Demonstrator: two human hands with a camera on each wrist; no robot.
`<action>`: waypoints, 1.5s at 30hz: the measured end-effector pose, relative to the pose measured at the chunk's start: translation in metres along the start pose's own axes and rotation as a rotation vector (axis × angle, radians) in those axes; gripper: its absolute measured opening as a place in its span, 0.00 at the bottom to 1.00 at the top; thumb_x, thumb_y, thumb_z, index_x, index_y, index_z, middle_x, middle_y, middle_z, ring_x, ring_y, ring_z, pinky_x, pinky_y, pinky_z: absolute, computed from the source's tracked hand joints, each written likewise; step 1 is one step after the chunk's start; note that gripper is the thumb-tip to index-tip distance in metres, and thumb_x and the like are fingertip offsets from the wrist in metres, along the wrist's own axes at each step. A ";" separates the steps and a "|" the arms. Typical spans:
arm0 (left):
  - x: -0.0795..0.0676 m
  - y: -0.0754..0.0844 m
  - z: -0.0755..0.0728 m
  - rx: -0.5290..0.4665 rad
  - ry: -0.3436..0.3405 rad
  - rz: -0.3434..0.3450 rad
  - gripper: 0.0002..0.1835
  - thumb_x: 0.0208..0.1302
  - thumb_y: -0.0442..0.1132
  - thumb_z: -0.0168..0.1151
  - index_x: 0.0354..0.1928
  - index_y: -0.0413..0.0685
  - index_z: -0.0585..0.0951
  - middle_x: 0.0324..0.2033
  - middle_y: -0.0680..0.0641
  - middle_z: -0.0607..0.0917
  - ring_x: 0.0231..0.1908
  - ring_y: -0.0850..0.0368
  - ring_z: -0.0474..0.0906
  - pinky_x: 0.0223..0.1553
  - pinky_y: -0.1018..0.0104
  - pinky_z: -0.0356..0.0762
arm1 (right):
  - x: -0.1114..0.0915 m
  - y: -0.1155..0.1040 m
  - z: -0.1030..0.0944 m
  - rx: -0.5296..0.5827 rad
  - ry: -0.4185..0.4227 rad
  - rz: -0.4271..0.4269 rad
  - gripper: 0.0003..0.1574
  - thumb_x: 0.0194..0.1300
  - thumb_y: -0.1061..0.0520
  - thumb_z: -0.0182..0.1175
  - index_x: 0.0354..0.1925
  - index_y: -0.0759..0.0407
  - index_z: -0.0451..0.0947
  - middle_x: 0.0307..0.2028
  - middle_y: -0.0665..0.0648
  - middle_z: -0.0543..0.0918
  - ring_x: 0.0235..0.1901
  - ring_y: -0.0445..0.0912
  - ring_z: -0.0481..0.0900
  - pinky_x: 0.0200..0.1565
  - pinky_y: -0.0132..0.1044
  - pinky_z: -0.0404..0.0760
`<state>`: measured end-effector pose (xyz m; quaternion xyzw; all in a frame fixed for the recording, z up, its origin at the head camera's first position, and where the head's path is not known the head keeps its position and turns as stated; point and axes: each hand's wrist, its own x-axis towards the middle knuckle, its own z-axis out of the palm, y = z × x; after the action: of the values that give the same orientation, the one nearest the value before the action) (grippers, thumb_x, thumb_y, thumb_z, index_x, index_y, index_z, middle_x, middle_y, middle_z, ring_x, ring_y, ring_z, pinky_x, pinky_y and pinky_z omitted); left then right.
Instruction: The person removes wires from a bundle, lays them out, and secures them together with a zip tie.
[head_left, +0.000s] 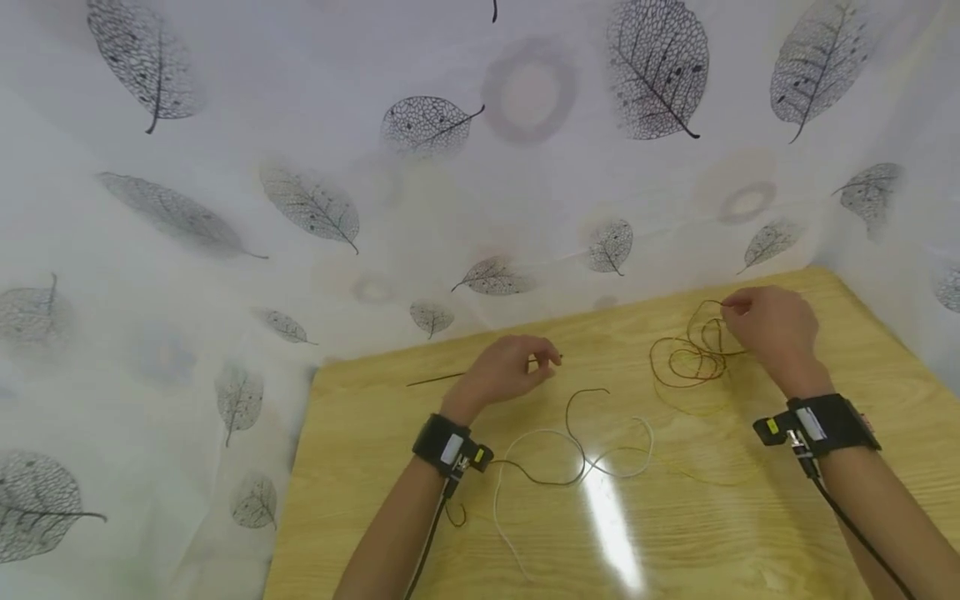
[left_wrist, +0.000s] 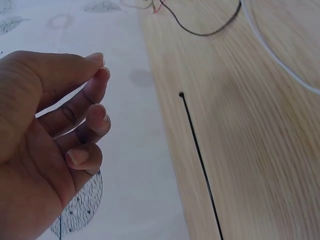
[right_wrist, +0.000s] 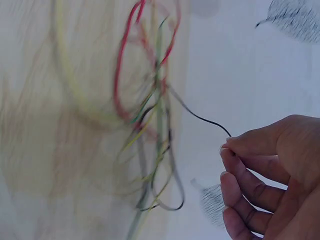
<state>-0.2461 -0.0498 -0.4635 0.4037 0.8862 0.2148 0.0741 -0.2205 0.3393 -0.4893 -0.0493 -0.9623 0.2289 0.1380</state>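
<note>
My right hand [head_left: 776,329] pinches the end of a thin dark cord [right_wrist: 200,118] between thumb and index finger at the far right of the table. That cord runs to a loose tangle of red, yellow, green and dark cords [right_wrist: 120,75], which in the head view lies left of the hand. My left hand [head_left: 502,369] hovers over the table with fingers loosely bent and nothing in its grasp. Beneath it, partly hidden in the head view, lies a thin straight black stick [left_wrist: 201,157] with a small knob at one end.
A white cord [head_left: 496,508] and a dark brown cord [head_left: 540,482] curve across the middle of the wooden table [head_left: 360,500], with a thin yellow cord [head_left: 705,481] to their right. Leaf-patterned cloth [head_left: 420,217] hangs behind the table and along its sides.
</note>
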 end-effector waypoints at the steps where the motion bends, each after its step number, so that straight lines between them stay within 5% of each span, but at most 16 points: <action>1: 0.004 0.002 0.001 0.012 -0.003 0.014 0.08 0.67 0.42 0.62 0.47 0.55 0.83 0.34 0.62 0.82 0.26 0.68 0.73 0.29 0.75 0.73 | -0.002 -0.010 0.000 0.013 0.031 -0.034 0.16 0.66 0.54 0.58 0.40 0.63 0.86 0.33 0.68 0.87 0.14 0.54 0.76 0.07 0.38 0.63; 6: 0.027 0.016 0.005 0.057 -0.009 0.030 0.08 0.67 0.42 0.62 0.47 0.55 0.83 0.36 0.60 0.84 0.35 0.68 0.77 0.36 0.73 0.76 | -0.009 -0.063 0.004 0.017 0.159 -0.246 0.10 0.61 0.57 0.62 0.36 0.59 0.89 0.26 0.61 0.87 0.08 0.46 0.69 0.06 0.36 0.58; 13: 0.056 0.040 0.008 0.111 0.045 -0.051 0.21 0.68 0.45 0.62 0.61 0.53 0.76 0.40 0.59 0.85 0.35 0.65 0.79 0.27 0.74 0.75 | -0.021 -0.116 0.018 -0.007 0.206 -0.520 0.05 0.50 0.61 0.72 0.30 0.59 0.89 0.23 0.56 0.86 0.20 0.52 0.78 0.24 0.46 0.73; 21: 0.062 0.050 0.006 0.087 0.237 -0.053 0.10 0.68 0.48 0.61 0.45 0.57 0.87 0.38 0.59 0.88 0.25 0.67 0.76 0.23 0.76 0.70 | -0.027 -0.138 0.022 0.163 0.191 -0.533 0.15 0.52 0.59 0.73 0.41 0.59 0.83 0.29 0.57 0.87 0.28 0.51 0.81 0.34 0.50 0.76; 26: 0.058 0.047 0.001 -0.029 0.391 -0.010 0.10 0.68 0.44 0.62 0.44 0.52 0.88 0.40 0.55 0.90 0.19 0.67 0.74 0.19 0.78 0.69 | -0.028 -0.132 0.029 0.118 0.121 -0.508 0.19 0.55 0.55 0.71 0.46 0.61 0.86 0.32 0.58 0.89 0.31 0.55 0.83 0.35 0.51 0.77; 30: 0.049 0.042 -0.009 -0.186 0.494 0.029 0.10 0.68 0.43 0.63 0.44 0.49 0.88 0.33 0.55 0.90 0.24 0.68 0.79 0.15 0.77 0.66 | -0.029 -0.122 0.035 0.052 0.092 -0.525 0.09 0.54 0.55 0.72 0.35 0.56 0.90 0.27 0.55 0.90 0.27 0.53 0.82 0.35 0.50 0.75; 34: 0.031 0.031 -0.024 -0.262 0.613 0.036 0.09 0.67 0.44 0.64 0.40 0.50 0.88 0.29 0.57 0.90 0.25 0.68 0.80 0.10 0.73 0.63 | -0.031 -0.103 0.033 0.013 0.098 -0.549 0.09 0.51 0.55 0.74 0.34 0.54 0.90 0.24 0.53 0.88 0.28 0.50 0.79 0.42 0.52 0.73; 40: -0.012 0.008 -0.041 -0.219 0.681 -0.006 0.06 0.65 0.42 0.65 0.37 0.49 0.88 0.28 0.55 0.89 0.26 0.65 0.82 0.15 0.73 0.71 | -0.034 -0.063 0.016 -0.042 0.113 -0.622 0.17 0.47 0.55 0.74 0.40 0.53 0.89 0.24 0.53 0.87 0.34 0.51 0.79 0.50 0.55 0.69; 45: -0.059 -0.016 -0.038 -0.165 0.705 -0.077 0.06 0.66 0.40 0.64 0.36 0.47 0.87 0.27 0.54 0.89 0.24 0.63 0.81 0.13 0.71 0.68 | -0.037 -0.038 0.000 -0.026 0.191 -0.734 0.29 0.67 0.35 0.53 0.40 0.55 0.89 0.24 0.55 0.86 0.36 0.54 0.78 0.48 0.56 0.70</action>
<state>-0.2299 -0.1158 -0.4389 0.2639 0.8514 0.4088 -0.1957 -0.1865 0.2996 -0.4805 0.2761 -0.9016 0.1462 0.2992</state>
